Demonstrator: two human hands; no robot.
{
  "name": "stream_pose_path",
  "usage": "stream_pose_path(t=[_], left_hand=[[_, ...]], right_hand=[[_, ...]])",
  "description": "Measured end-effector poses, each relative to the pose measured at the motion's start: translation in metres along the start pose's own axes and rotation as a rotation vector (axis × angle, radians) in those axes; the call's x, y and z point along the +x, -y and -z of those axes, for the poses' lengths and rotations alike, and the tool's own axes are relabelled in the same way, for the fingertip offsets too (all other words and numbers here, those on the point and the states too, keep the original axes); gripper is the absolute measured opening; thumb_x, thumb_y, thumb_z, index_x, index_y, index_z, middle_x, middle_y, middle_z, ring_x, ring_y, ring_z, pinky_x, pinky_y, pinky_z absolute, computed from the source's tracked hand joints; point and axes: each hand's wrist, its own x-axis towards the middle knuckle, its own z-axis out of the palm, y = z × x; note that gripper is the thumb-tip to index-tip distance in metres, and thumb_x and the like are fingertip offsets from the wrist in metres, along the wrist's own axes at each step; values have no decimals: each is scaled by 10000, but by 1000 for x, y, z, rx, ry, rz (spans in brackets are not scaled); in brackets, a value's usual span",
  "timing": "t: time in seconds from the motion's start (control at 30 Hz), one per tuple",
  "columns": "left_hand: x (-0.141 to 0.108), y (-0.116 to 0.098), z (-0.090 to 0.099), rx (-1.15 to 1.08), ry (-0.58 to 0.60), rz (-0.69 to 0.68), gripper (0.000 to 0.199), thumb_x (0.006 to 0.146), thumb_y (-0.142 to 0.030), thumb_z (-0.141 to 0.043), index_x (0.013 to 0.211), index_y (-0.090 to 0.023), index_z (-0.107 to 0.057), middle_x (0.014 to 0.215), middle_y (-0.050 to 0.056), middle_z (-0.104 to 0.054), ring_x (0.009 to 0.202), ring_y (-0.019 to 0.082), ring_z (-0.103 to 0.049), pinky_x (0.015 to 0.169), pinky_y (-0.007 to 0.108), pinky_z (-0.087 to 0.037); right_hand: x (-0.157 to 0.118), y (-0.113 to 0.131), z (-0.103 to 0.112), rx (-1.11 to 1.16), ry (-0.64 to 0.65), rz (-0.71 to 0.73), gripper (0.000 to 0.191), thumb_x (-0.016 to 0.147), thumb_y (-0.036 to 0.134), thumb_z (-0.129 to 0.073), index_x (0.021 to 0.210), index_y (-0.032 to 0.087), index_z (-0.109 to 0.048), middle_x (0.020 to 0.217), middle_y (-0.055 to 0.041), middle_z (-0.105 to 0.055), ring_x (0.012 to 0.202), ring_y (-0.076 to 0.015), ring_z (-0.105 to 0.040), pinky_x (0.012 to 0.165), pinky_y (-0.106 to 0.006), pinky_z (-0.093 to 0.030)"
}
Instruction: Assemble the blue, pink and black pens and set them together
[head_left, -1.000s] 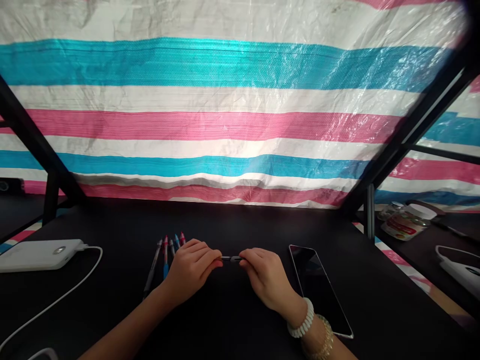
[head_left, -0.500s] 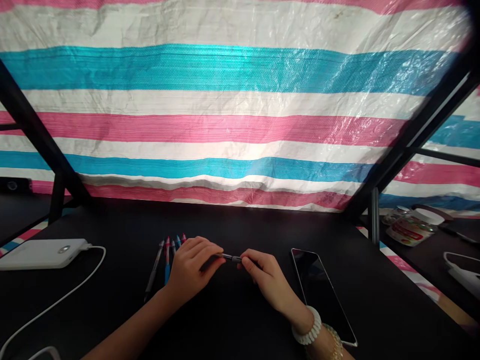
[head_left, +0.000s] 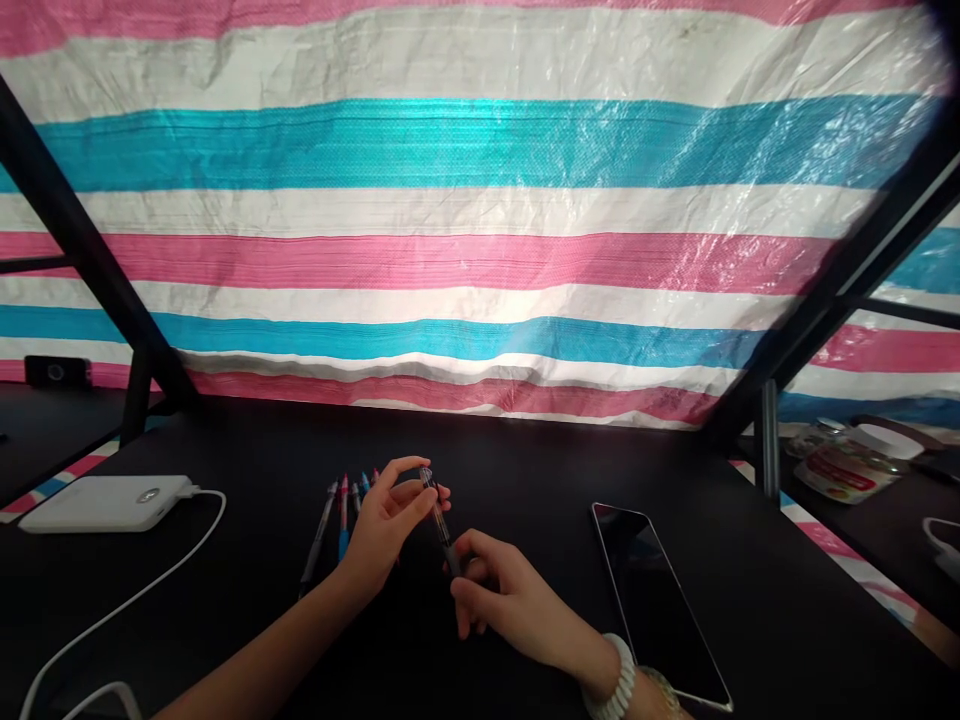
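A clear-barrelled pen [head_left: 442, 522] with a dark grip is held tilted between both hands over the black table [head_left: 525, 465]. At its upper end, the thumb and fingers of my left hand [head_left: 396, 515] are closed on the barrel. Lower down, my right hand [head_left: 499, 595] pinches the dark grip end, and its fingers hide the tip. Several more pens lie side by side just left of my left hand, among them a dark grey pen [head_left: 319, 540] and a blue-gripped pen [head_left: 343, 525], partly covered by that hand.
To the right lies a smartphone [head_left: 660, 600], screen dark. A white power bank [head_left: 105, 503] with a white cable [head_left: 161, 575] sits at the left. Black frame bars [head_left: 799, 330] slant at both sides, with a striped tarp [head_left: 480, 260] behind. A jar [head_left: 855, 465] stands far right.
The pen has turned from nearly level to steeply tilted. My right hand has moved down and nearer to me, while my left hand has lifted its fingers round the pen's upper end.
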Motion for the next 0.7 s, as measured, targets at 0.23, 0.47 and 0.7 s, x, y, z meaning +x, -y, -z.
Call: stream_pose_path(t=[0.23,0.47,0.7], left_hand=[[0,-4,-1,-60,-62,26,420,778,-331,-751,1123,-243,-528,893,29,-746,834,199,-721,787,319,-541],[4,-4,3,-173,-120,19,392,726,-318,-795,1027,-220,-564,841,31,-754,758,179,-722,788,330,-558],[8,-4,6,-218,-167,17,379,691,-303,-822,955,-195,-574,818,39,-749,737,173,-721,767,320,-563]], right_hand=[[4,-1,-2,177,51,-22,291,872,427,-595,975,168,-509,662,-17,-675,566,-136,-589,503,-225,-438],[4,3,-1,249,31,-69,389,879,540,-551,931,155,-521,689,-41,-668,622,-151,-620,502,-218,-431],[7,-5,1,316,36,-70,418,882,567,-540,921,151,-537,690,-54,-673,621,-156,-613,495,-222,-455]])
